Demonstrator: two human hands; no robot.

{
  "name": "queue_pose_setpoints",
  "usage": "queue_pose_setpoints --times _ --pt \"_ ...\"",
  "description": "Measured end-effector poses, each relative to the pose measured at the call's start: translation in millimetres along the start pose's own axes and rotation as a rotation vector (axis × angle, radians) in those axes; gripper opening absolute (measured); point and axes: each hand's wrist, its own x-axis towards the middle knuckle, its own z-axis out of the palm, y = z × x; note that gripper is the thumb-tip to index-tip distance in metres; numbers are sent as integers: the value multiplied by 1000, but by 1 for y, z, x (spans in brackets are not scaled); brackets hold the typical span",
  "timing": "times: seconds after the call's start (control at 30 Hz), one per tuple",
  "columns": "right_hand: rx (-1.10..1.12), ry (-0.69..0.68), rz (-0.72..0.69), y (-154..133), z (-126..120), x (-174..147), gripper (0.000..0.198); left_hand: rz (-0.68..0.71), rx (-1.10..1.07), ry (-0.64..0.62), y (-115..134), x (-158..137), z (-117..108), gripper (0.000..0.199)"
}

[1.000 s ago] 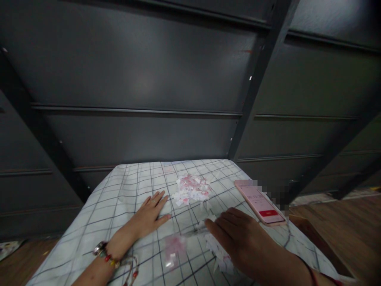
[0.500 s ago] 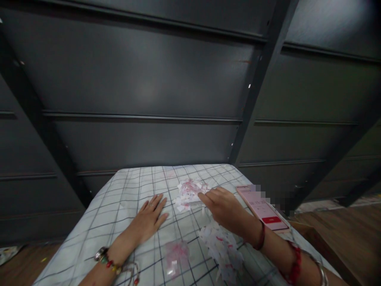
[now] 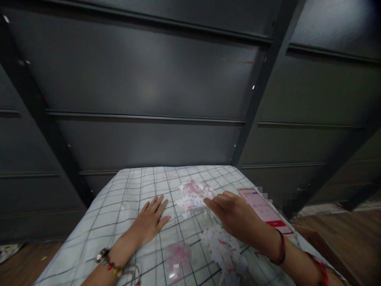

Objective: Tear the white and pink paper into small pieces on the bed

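Note:
My left hand (image 3: 150, 220) lies flat on the checked tablecloth (image 3: 131, 222), fingers extended and holding nothing. On the right, my right hand (image 3: 230, 210) is closed, its thumb and fingers drawn together; whatever lies between them is too small or hidden to make out. It hovers at the right edge of a pile of white and pink paper scraps (image 3: 193, 194). Below that hand is a second heap of white paper shreds (image 3: 224, 250) with a few red bits. A clear plastic packet with pink contents (image 3: 178, 258) lies between my forearms.
A pink phone (image 3: 264, 212) with a lit screen rests along the table's right edge, just beyond my right wrist. Dark metal panels (image 3: 154, 143) rise behind the table. Beside it on the right, a brown box edge (image 3: 321, 246) shows above the wooden floor (image 3: 345, 226).
My right hand has shifted slightly right and down, still beside the far scrap pile. The whole view has moved a little. My left hand stays flat in place.

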Motion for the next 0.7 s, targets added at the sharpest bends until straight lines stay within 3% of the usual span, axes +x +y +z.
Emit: queue_pose_setpoints --times 0.37,0.7 --pt "26 -112 48 16 -10 -14 36 -34 2 -98 8 1 -13 66" --pt "3 -10 12 5 2 -3 29 -21 9 -69 6 3 -7 65"
